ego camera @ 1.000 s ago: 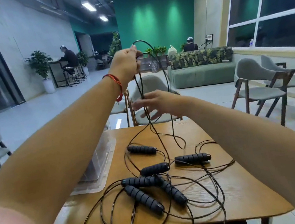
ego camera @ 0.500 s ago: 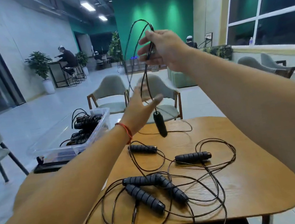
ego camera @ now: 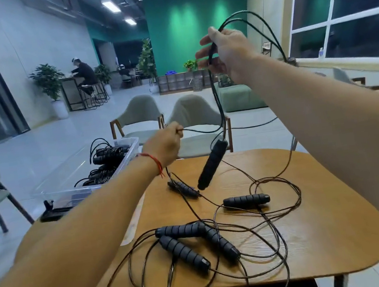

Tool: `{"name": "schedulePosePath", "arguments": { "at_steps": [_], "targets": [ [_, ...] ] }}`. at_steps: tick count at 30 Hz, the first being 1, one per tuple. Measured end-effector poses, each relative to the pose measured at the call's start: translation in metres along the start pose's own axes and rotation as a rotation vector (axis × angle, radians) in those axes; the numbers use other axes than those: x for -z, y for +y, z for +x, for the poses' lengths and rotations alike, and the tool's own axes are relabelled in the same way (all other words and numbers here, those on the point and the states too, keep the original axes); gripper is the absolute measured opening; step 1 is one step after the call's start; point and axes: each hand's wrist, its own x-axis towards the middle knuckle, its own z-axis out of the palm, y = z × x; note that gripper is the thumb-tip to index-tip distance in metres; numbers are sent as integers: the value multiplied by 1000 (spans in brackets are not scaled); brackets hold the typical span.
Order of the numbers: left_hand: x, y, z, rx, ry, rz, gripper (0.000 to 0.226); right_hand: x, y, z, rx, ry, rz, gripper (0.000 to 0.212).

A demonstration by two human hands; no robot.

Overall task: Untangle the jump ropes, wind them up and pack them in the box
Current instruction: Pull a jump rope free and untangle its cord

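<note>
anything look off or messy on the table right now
Yes: the loose jump ropes lie tangled on the table, and several cord loops droop over its near edge. Nothing looks damaged.

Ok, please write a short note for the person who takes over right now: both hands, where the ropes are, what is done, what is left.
Left hand: pinches a black cord above the far edge of the table.
Right hand: raised, grips looped cord; one handle dangles from it over the table.
On the table: five handles in tangled cords, three of them in a near cluster.
Done: some wound ropes lie in the clear box on the left.
Left: free the lifted rope, wind it, pack it, then the rest.
</note>
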Motion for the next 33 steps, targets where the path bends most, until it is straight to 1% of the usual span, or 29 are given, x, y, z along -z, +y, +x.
{"name": "schedulePosePath", "arguments": {
  "at_steps": [1,3,5,7,8,11,12,16,20,25,30,33],
  "targets": [
    [12,3,8,-12,27,33,29,3,6,2,-8,-1,-44,34],
    [35,11,22,12,49,15,29,6,15,3,-4,-17,-153,35],
    [54,20,31,23,85,56,24,5,23,1,22,-53,-260,34],
    [72,28,38,-7,155,80,17,1,29,-2,47,-102,-340,36],
    [81,32,40,-22,201,58,17,-2,32,-3,55,-126,-373,37],
    [103,44,43,-55,347,23,26,-6,42,-3,62,-166,-440,36],
    [108,47,43,-71,371,17,31,-7,46,-2,60,-171,-446,36],
    [124,54,52,-84,346,-87,43,-2,61,4,7,-184,-416,34],
    [126,49,62,-62,277,-88,43,3,68,8,-43,-191,-355,31],
    [117,36,74,-25,293,-176,41,6,68,14,-77,-187,-188,24],
    [95,19,88,-1,241,-240,41,2,81,21,-147,-167,-113,28],
    [66,-5,94,53,197,-260,42,1,109,33,-208,-158,-94,27]
  ]
}}
